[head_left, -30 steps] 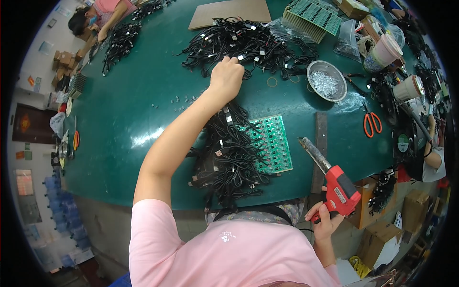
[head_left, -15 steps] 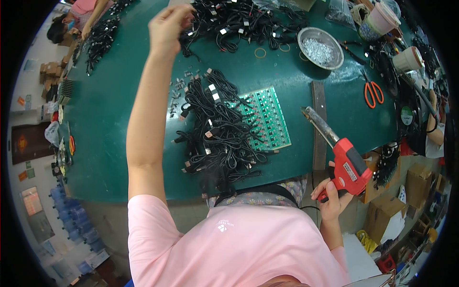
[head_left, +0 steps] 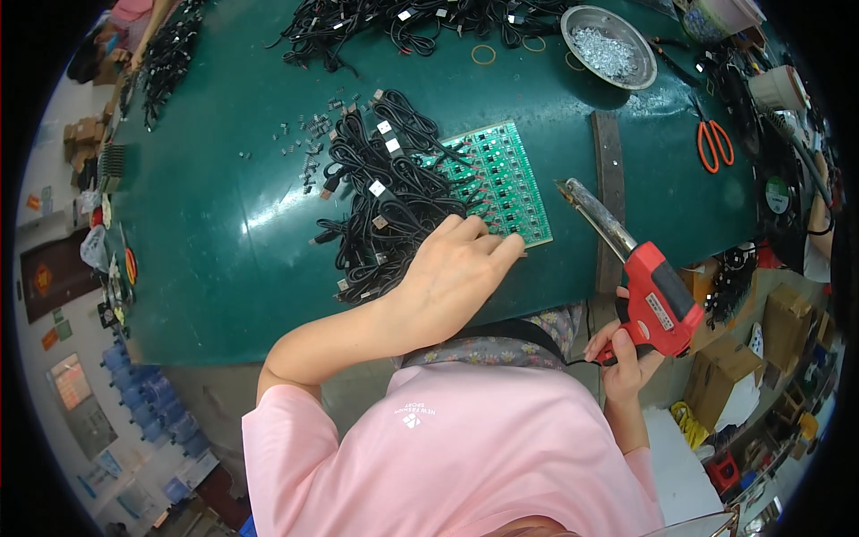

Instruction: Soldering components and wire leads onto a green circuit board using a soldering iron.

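Note:
My left hand [head_left: 452,273] rests on the near edge of a green circuit board panel [head_left: 501,174], fingers together with the fingertips at its lower right corner; whether they pinch something small I cannot tell. A pile of black cables [head_left: 385,192] with white tags lies partly over the board's left side. My right hand [head_left: 626,358] grips a red pistol-shaped soldering gun [head_left: 649,291] by its handle, its metal tip pointing up-left toward the board's right edge.
A green table [head_left: 233,215] carries small loose metal parts [head_left: 304,143], a steel bowl of metal bits [head_left: 608,46], orange scissors [head_left: 713,143], a dark wooden strip [head_left: 608,179] and more black cables [head_left: 420,18] at the far side. Cardboard boxes [head_left: 787,313] stand at the right.
My left hand has come back from the far cable pile to the near edge of the circuit board. The soldering gun has stayed in my right hand.

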A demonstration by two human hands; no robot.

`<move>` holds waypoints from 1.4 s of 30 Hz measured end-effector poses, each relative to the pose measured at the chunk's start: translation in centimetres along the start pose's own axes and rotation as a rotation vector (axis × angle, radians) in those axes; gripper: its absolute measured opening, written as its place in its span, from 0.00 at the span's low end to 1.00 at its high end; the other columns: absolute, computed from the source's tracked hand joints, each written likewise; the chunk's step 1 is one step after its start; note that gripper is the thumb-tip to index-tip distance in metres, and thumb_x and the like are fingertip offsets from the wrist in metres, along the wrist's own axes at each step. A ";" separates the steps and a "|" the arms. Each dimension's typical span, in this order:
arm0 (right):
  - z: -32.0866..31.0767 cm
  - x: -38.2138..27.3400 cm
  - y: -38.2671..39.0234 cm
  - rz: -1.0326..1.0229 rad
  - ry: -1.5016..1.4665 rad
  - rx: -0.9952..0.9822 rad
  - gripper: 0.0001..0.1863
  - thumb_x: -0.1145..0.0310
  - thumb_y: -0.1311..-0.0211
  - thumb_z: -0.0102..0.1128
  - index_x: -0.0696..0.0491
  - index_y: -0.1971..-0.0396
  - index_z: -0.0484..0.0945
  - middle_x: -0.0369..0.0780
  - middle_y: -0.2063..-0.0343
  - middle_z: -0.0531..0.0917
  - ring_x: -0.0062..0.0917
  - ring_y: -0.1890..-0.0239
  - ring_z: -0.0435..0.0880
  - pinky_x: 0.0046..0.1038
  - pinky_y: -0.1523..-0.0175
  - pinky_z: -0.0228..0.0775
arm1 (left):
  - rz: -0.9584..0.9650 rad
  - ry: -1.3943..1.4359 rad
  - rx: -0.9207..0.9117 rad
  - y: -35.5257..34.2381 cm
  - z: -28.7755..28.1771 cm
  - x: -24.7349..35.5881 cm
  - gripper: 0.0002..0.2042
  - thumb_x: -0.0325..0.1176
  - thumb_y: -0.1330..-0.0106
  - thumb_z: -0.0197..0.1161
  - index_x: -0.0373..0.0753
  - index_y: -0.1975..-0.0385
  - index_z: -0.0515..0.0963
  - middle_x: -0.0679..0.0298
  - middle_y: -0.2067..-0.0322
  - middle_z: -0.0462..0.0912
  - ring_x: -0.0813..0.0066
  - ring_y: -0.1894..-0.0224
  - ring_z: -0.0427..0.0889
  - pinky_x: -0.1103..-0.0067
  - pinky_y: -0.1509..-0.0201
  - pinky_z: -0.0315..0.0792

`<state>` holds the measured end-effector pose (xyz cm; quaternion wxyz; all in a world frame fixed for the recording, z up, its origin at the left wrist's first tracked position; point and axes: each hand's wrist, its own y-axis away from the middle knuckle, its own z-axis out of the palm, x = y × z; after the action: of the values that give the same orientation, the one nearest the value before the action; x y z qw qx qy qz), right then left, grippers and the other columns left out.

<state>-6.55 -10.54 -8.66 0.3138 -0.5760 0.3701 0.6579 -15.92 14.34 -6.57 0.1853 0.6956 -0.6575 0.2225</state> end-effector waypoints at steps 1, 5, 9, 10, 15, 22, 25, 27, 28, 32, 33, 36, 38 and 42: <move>-0.1 0.1 0.1 0.006 -0.004 0.020 0.30 0.67 0.38 0.55 0.72 0.44 0.60 0.43 0.87 0.74 0.24 0.89 0.72 0.24 0.81 0.69 | -0.005 0.008 -0.027 0.0 0.3 -0.1 0.05 0.22 0.43 0.58 0.36 0.69 0.70 0.60 0.72 0.76 0.61 0.67 0.75 0.71 0.62 0.68; -0.2 0.0 0.4 0.017 -0.004 0.035 0.30 0.66 0.38 0.55 0.72 0.44 0.60 0.43 0.87 0.74 0.23 0.88 0.72 0.24 0.81 0.69 | -0.040 0.271 -0.083 -0.4 -0.3 -1.4 0.05 0.26 0.40 0.59 0.37 0.65 0.72 0.60 0.71 0.76 0.61 0.66 0.73 0.71 0.56 0.64; -0.1 -0.2 0.8 0.062 0.005 0.014 0.31 0.65 0.39 0.57 0.72 0.44 0.60 0.43 0.87 0.74 0.24 0.88 0.72 0.25 0.80 0.70 | -0.055 0.012 -0.070 -0.3 0.9 -1.1 0.04 0.27 0.43 0.62 0.38 0.70 0.76 0.62 0.67 0.75 0.63 0.57 0.71 0.69 0.49 0.60; -0.3 -0.2 1.0 0.079 0.014 -0.018 0.31 0.64 0.39 0.57 0.71 0.44 0.60 0.43 0.87 0.74 0.24 0.88 0.72 0.26 0.79 0.70 | -0.056 0.015 -0.071 -0.3 1.3 -1.0 0.04 0.27 0.43 0.62 0.38 0.70 0.76 0.62 0.67 0.75 0.63 0.57 0.71 0.69 0.49 0.60; -2.1 0.3 2.9 0.162 0.001 -0.096 0.31 0.62 0.41 0.60 0.68 0.46 0.62 0.43 0.86 0.75 0.24 0.86 0.72 0.25 0.78 0.68 | -0.194 -0.129 0.244 -0.1 2.5 -0.7 0.04 0.28 0.47 0.66 0.38 0.73 0.81 0.63 0.55 0.72 0.60 0.47 0.66 0.64 0.43 0.54; -2.3 0.8 3.9 0.253 0.045 -0.112 0.30 0.60 0.43 0.64 0.64 0.48 0.67 0.41 0.85 0.76 0.23 0.84 0.73 0.23 0.77 0.65 | -0.207 -0.123 0.244 -0.4 2.9 -0.7 0.03 0.28 0.49 0.65 0.38 0.74 0.80 0.65 0.57 0.73 0.61 0.47 0.66 0.64 0.43 0.54; -2.6 0.9 3.6 0.253 -0.019 -0.201 0.22 0.72 0.41 0.58 0.63 0.48 0.68 0.39 0.81 0.77 0.21 0.81 0.74 0.24 0.75 0.68 | -0.207 -0.160 0.226 -0.4 3.1 -0.7 0.03 0.28 0.49 0.65 0.38 0.75 0.80 0.65 0.57 0.73 0.61 0.47 0.66 0.63 0.43 0.54; -2.4 0.8 3.5 0.255 -0.019 -0.197 0.21 0.72 0.41 0.58 0.63 0.49 0.68 0.39 0.80 0.77 0.21 0.81 0.74 0.24 0.75 0.68 | -0.206 -0.165 0.223 -0.4 3.1 -0.7 0.04 0.28 0.50 0.65 0.38 0.75 0.80 0.65 0.57 0.74 0.61 0.47 0.67 0.63 0.43 0.54; -2.3 0.7 3.5 0.256 -0.019 -0.187 0.21 0.72 0.41 0.58 0.63 0.49 0.68 0.39 0.80 0.77 0.21 0.81 0.74 0.24 0.75 0.68 | -0.201 -0.169 0.219 -0.4 3.1 -0.7 0.04 0.28 0.50 0.65 0.38 0.75 0.80 0.65 0.58 0.74 0.61 0.47 0.67 0.63 0.43 0.54; -2.4 0.6 3.4 0.262 0.006 -0.200 0.20 0.72 0.41 0.58 0.63 0.49 0.69 0.39 0.80 0.77 0.21 0.81 0.74 0.24 0.75 0.69 | -0.195 -0.191 0.205 -0.5 3.1 -0.7 0.04 0.28 0.50 0.65 0.37 0.75 0.79 0.65 0.58 0.74 0.62 0.47 0.67 0.63 0.44 0.54; -2.4 0.7 3.4 0.256 -0.002 -0.203 0.20 0.73 0.41 0.58 0.63 0.50 0.69 0.39 0.80 0.77 0.20 0.81 0.74 0.24 0.75 0.69 | -0.189 -0.217 0.206 -0.5 3.2 -0.7 0.04 0.28 0.51 0.65 0.37 0.75 0.79 0.65 0.58 0.73 0.62 0.48 0.67 0.63 0.44 0.54; -2.2 0.6 3.3 0.257 -0.015 -0.195 0.20 0.73 0.42 0.59 0.63 0.51 0.69 0.39 0.80 0.77 0.20 0.81 0.75 0.24 0.75 0.69 | -0.179 -0.247 0.202 -0.6 3.2 -0.7 0.04 0.28 0.51 0.65 0.36 0.75 0.79 0.64 0.59 0.73 0.62 0.48 0.67 0.63 0.45 0.55; -2.1 0.5 3.3 0.264 -0.020 -0.185 0.19 0.73 0.42 0.60 0.63 0.52 0.69 0.39 0.80 0.77 0.20 0.80 0.75 0.24 0.75 0.69 | -0.173 -0.250 0.195 -0.6 3.1 -0.7 0.05 0.28 0.51 0.65 0.36 0.75 0.79 0.64 0.59 0.73 0.62 0.48 0.67 0.62 0.45 0.55; -2.2 0.5 3.4 0.286 -0.007 -0.167 0.17 0.73 0.43 0.61 0.62 0.55 0.70 0.38 0.80 0.77 0.20 0.80 0.75 0.23 0.75 0.69 | -0.174 -0.279 0.184 -0.8 3.2 -0.5 0.05 0.28 0.51 0.65 0.36 0.76 0.78 0.64 0.60 0.73 0.63 0.48 0.67 0.62 0.45 0.55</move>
<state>-8.30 -14.24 -8.92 0.1692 -0.5391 0.3913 0.7264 -14.89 13.01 -9.51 0.0465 0.7881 -0.5910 0.1659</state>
